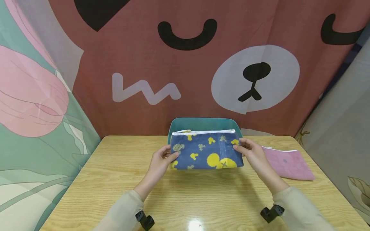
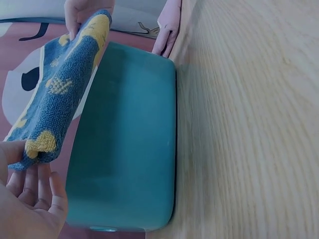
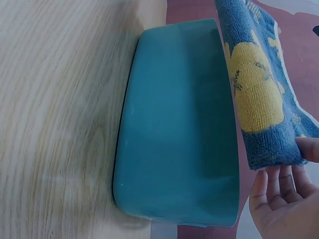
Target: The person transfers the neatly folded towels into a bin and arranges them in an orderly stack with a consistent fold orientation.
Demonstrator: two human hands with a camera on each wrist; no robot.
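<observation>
A folded blue towel (image 1: 202, 150) with yellow mouse-head shapes and a white edge is held up by both hands. At its left end, my left hand (image 1: 163, 160) pinches it between thumb and fingers. My right hand (image 1: 254, 157) pinches the right end the same way. Beyond and below the towel stands a teal bin (image 1: 205, 123), partly hidden by it in the head view. Both wrist views show the bin's smooth side (image 2: 124, 139) under the raised towel (image 3: 254, 89). The folded edge hangs toward me.
A folded pink towel (image 1: 289, 163) lies on the wooden table (image 1: 124, 179) to the right, beside my right forearm. Behind the table hangs a curtain (image 1: 138, 51) with a bear face, and printed fabric (image 1: 31, 106) covers the left side.
</observation>
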